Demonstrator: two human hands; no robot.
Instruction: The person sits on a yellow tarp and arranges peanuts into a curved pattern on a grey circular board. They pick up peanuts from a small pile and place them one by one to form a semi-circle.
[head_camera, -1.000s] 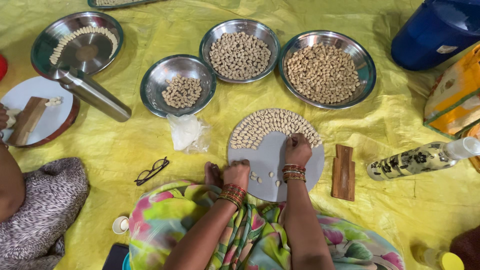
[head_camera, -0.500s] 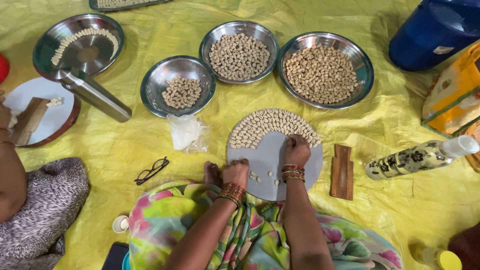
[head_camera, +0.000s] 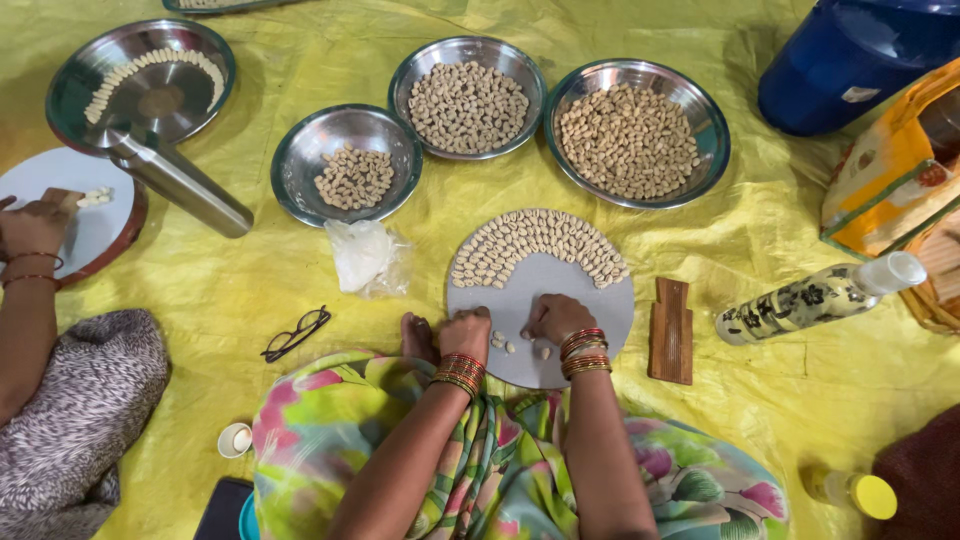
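A round grey board (head_camera: 565, 280) lies on the yellow sheet in front of my knees. Small pale shaped pieces (head_camera: 540, 238) are laid in curved rows across its far half. A few loose pieces (head_camera: 497, 343) sit on its near part, between my hands. My left hand (head_camera: 466, 335) rests on the board's near left edge with its fingers curled under. My right hand (head_camera: 556, 318) is on the bare middle of the board, fingers bunched down near the loose pieces. Whether either hand holds a piece is hidden.
Three steel bowls of pale pieces (head_camera: 348, 178) (head_camera: 467, 105) (head_camera: 628, 140) stand beyond the board. A wooden block (head_camera: 670, 330) and a patterned bottle (head_camera: 815, 300) lie to the right, a plastic bag (head_camera: 365, 258) and glasses (head_camera: 296, 333) to the left. Another person's hand (head_camera: 35, 228) works at the far left.
My right hand has drawn back from the curved rows to the bare middle of the board. My left hand has stayed at the board's near left edge.
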